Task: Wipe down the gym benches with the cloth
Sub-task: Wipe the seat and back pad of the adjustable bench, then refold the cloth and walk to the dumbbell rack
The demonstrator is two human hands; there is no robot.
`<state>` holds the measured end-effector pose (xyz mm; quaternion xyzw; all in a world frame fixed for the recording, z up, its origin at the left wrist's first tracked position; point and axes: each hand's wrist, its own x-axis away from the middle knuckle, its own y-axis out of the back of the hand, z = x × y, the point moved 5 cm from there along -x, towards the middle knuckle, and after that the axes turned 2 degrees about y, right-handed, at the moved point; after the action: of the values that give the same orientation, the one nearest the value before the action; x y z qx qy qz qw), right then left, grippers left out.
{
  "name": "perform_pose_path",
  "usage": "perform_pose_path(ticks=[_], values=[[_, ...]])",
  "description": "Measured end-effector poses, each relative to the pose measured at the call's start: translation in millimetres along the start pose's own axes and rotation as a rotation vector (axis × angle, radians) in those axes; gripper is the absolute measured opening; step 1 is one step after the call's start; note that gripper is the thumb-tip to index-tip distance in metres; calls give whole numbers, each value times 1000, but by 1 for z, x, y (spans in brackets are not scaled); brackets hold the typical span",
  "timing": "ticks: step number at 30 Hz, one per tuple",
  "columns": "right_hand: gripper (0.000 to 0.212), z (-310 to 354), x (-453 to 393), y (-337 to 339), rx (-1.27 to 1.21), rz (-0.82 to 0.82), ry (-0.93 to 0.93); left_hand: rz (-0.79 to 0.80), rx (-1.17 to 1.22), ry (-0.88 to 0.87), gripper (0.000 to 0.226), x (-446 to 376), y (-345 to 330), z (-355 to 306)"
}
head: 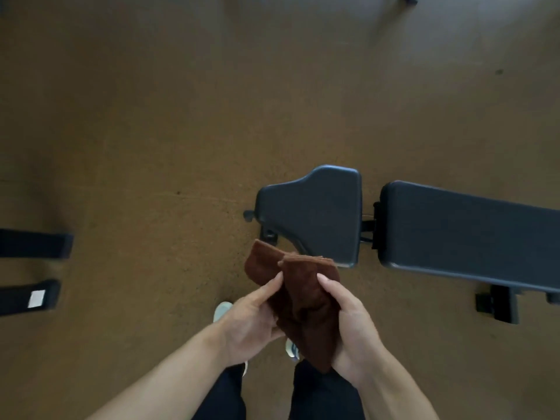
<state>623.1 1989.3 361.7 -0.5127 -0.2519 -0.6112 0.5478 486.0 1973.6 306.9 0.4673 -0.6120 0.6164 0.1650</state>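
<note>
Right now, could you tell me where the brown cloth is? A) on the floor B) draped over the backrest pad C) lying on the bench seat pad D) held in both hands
D: the left hand and right hand both grip the brown cloth, above the floor.

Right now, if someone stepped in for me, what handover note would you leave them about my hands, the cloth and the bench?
Left hand: pinches the brown cloth at its left side.
Right hand: grips the cloth's right edge; the cloth is folded and held in the air, touching nothing else.
Bench: seat pad just ahead, back pad to its right, both bare.
Done: cloth in hand.
Left: no wiping under way; wipe seat pad, then back pad.
</note>
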Motion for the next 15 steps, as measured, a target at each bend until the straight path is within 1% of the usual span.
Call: perform_pose_path(ticks=[1, 3, 4, 5, 6, 7, 9, 11, 13, 15], values=[[34, 4, 13, -9, 85, -1, 61, -80, 17, -70, 50, 20, -4, -6], [28, 13, 30, -20, 302, -121, 219, -265, 38, -225, 47, 60, -8, -16], [33, 16, 40, -27, 398, -185, 290, -335, 44, -291, 52, 80, -10, -21], [41, 17, 49, -35, 467, -206, 341, -391, 35, -348, 59, 100, -12, -25], [45, 18, 58, -46, 524, -192, 376, -444, -3, -390, 64, 121, -14, -27], [46, 17, 64, -58, 581, -150, 406, -485, -48, -429, 63, 141, -15, -28], [46, 19, 81, -85, 691, -33, 464, -557, -93, -507, 45, 178, -15, -31], [51, 20, 100, -114, 774, 114, 505, -606, -89, -569, 29, 210, -15, -32], [56, 15, 120, -144, 883, 277, 554, -603, -66, -623, 26, 240, -14, -29], [57, 11, 133, -163, 954, 415, 577, -589, -103, -658, 27, 258, -16, -27]])
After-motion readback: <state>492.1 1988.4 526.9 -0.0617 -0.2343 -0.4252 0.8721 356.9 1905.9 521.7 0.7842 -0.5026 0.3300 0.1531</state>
